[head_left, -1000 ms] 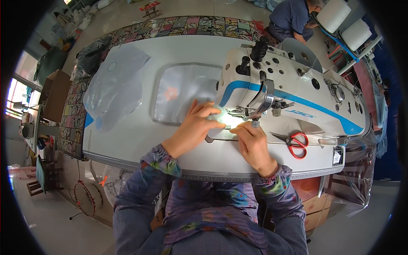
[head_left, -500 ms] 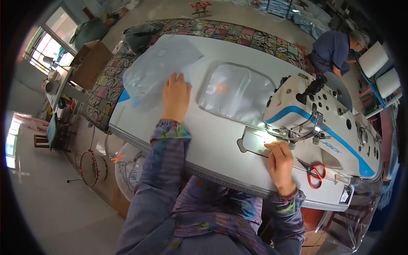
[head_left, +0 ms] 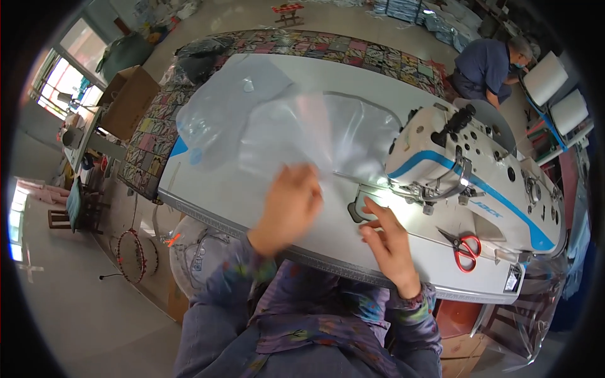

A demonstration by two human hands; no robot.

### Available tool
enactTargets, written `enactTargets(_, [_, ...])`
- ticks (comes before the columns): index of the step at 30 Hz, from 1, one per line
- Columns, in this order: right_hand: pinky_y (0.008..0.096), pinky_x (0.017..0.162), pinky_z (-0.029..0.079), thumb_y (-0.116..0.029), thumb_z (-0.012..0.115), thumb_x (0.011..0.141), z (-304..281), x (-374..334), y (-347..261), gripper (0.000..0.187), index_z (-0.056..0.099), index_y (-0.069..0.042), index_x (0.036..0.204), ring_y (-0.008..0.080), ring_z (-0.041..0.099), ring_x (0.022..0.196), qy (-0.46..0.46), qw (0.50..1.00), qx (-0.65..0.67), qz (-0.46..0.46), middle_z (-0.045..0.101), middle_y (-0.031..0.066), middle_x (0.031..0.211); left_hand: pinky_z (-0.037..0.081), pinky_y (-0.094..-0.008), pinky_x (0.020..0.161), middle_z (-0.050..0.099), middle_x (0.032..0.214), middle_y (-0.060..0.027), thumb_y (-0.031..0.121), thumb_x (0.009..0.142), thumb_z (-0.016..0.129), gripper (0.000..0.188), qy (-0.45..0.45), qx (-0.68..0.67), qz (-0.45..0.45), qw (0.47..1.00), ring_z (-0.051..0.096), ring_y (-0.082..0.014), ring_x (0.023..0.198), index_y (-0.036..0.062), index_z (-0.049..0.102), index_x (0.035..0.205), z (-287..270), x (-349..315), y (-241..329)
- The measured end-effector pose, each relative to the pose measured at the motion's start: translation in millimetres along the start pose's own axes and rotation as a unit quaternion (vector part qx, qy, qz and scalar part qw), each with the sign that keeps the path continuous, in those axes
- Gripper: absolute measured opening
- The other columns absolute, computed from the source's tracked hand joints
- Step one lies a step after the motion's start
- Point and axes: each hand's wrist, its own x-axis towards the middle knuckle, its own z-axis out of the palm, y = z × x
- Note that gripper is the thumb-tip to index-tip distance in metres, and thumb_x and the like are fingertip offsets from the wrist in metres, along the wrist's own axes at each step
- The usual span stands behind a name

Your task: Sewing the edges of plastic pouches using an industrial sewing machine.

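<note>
My left hand, smeared by motion, is over the front of the sewing table with its fingers bent. Its fingertips are at the near edge of a clear plastic sheet, which they appear to pinch. That sheet is blurred and stretches between a pile of clear plastic pieces and a dark-edged clear plastic piece, part of which it seems to overlap. Near the lit needle area of the white-and-blue sewing machine, my right hand has thumb and fingers apart, holding nothing.
Red-handled scissors lie right of my right hand, beside the machine bed. A patterned cloth surface runs along the table's far side. White thread cones stand at the right. Beyond the machine, another person bends down.
My left hand has moved from the pile toward me and right, drawing a clear sheet along. My right hand has shifted left, away from the needle area, and its fingers have spread.
</note>
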Motion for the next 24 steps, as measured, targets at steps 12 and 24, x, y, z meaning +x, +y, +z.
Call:
enactTargets(12, [0.0379, 0.070, 0.055, -0.003, 0.067, 0.094, 19, -14, 23, 0.037, 0.064, 0.002, 0.131, 0.0338, 0.072, 0.075, 0.031, 0.995, -0.080, 0.041, 0.071, 0.0247, 0.088, 0.050, -0.0529, 0.094, 0.062, 0.119, -0.0201, 0.003, 0.095, 0.062, 0.022, -0.069, -0.201, -0.011, 0.977, 0.063, -0.0389, 0.110, 0.0023, 0.062, 0.118, 54, 11, 77])
enactTargets(24, [0.0301, 0.051, 0.053, 0.001, 0.067, 0.098, 5, -23, 7, 0.047, 0.061, 0.000, 0.144, 0.0147, 0.066, 0.054, 0.065, 0.986, -0.037, 0.147, 0.068, 0.0090, 0.077, 0.033, -0.0550, 0.125, 0.056, 0.153, -0.0118, 0.004, 0.094, 0.059, 0.057, -0.103, -0.011, 0.051, 0.993, 0.049, -0.0311, 0.146, 0.0040, 0.054, 0.150, 80, 7, 76])
